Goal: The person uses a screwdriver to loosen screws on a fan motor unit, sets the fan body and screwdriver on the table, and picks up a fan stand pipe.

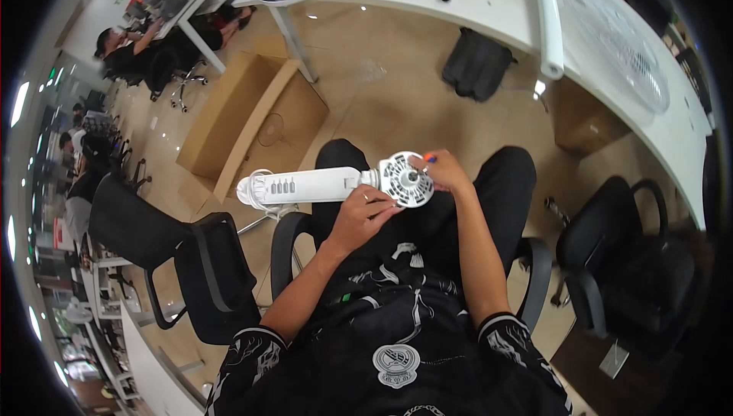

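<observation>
Fan unit [321,184] lies across the lap, long axis roughly left-right: post to the left, round head [406,185] at the right end, between both hands. Head's slotted face points up at the camera, hub [413,176] in the middle.

Left hand [365,216] sits at the near-left rim of the head, below the neck joint; thumb and fingers closed on the rim, ring on one finger. Right hand [445,171] is at the far-right side, fingers bent in over the face, hub just left of the fingertips. Right hand looks nearer the hub; left is nearer the post. Orange-and-blue bit [430,158] shows at the right fingers, possibly a tool handle; can't tell whether they grip it or the rim.

Buttons on the post face up. Cord [264,203] loops round the post's far-left end, well apart from both hands.
</observation>
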### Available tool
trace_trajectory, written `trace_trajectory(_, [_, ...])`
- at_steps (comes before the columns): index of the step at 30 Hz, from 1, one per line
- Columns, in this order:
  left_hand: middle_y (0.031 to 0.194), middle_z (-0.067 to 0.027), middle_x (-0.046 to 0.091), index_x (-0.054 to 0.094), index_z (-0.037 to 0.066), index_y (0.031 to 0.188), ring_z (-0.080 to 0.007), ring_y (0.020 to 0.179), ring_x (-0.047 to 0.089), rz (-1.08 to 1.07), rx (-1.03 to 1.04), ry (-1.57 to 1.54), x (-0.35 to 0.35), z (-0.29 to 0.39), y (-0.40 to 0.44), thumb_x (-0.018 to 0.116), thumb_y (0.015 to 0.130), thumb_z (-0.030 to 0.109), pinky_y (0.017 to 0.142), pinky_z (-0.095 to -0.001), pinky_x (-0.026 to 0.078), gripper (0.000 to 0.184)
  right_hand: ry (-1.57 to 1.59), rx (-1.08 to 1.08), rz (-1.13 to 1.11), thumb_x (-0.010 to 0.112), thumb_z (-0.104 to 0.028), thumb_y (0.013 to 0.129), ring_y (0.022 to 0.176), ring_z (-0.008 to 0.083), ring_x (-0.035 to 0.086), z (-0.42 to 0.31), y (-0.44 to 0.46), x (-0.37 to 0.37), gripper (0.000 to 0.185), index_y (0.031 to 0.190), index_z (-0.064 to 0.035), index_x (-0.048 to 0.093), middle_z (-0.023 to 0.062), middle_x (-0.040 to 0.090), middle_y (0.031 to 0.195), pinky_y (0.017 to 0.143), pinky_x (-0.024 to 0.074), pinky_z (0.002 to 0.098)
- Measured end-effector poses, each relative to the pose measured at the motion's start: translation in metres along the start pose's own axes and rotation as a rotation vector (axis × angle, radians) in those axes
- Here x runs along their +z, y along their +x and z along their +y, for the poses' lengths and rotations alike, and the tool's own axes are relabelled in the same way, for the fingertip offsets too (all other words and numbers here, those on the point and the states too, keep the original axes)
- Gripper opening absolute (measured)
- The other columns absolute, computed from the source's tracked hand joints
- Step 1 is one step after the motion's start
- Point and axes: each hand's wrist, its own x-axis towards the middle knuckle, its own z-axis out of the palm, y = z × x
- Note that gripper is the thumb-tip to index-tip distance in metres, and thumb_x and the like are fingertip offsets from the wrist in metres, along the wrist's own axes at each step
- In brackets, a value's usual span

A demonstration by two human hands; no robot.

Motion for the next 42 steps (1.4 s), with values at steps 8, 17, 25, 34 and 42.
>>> trace_trajectory(8, [0.093, -0.0094, 0.077, 0.081, -0.001, 0.1, -0.0186, 0.078, 0.071, -0.084, -0.294, -0.207, 0.003, 0.02, -0.005, 0.082, 0.088, 0.0, 0.074, -0.0306, 0.055, 0.012, -0.059, 0.014, -0.008, 0.078, -0.055, 0.089, 0.045, 0.0184, 0.061, -0.014, -0.01, -0.007, 0.051, 0.091, -0.0042, 0.081, 0.0084, 0.064, 0.056, 0.046, 0.0496, 0.0332])
trace_trajectory(17, [0.102, -0.0158, 0.074, 0.077, -0.002, 0.12, -0.0223, 0.092, 0.073, -0.113, -0.329, -0.114, 0.018, 0.024, 0.002, 0.071, 0.098, -0.002, 0.078, -0.0323, 0.056, 0.023, -0.076, 0.005, -0.021, 0.079, -0.053, 0.089, 0.046, 0.0199, 0.063, -0.016, -0.011, -0.008, 0.05, 0.084, -0.0038, 0.078, 0.009, 0.064, 0.056, 0.048, 0.0514, 0.035])
trace_trajectory(25, [0.1, -0.0143, 0.078, 0.079, -0.002, 0.116, -0.0189, 0.087, 0.075, -0.037, -0.245, -0.119, 0.028, 0.006, 0.011, 0.077, 0.092, -0.002, 0.079, -0.0283, 0.057, 0.024, -0.066, -0.032, -0.022, 0.079, -0.052, 0.089, 0.047, 0.0202, 0.064, -0.018, -0.016, -0.01, 0.049, 0.082, -0.0028, 0.077, 0.0096, 0.065, 0.056, 0.048, 0.0516, 0.0346])
trace_trajectory(34, [0.097, -0.0082, 0.077, 0.083, 0.005, 0.098, -0.0225, 0.092, 0.071, -0.15, -0.11, -0.019, 0.032, -0.008, 0.014, 0.087, 0.08, 0.001, 0.08, -0.0328, 0.055, 0.019, -0.053, -0.011, -0.102, 0.086, -0.053, 0.086, 0.049, 0.0156, 0.062, -0.017, -0.017, -0.018, 0.051, 0.089, -0.0033, 0.076, 0.0055, 0.063, 0.06, 0.047, 0.0507, 0.0298])
trace_trajectory(42, [0.087, -0.0001, 0.07, 0.087, 0.014, 0.096, -0.0189, 0.084, 0.058, -0.098, -0.046, 0.155, 0.042, -0.013, 0.003, 0.092, 0.074, 0.009, 0.078, -0.035, 0.045, 0.023, 0.053, -0.055, -0.235, 0.092, -0.051, 0.079, 0.052, 0.0137, 0.062, -0.006, -0.015, -0.024, 0.053, 0.099, -0.0051, 0.076, 0.0044, 0.067, 0.07, 0.047, 0.0506, 0.0281])
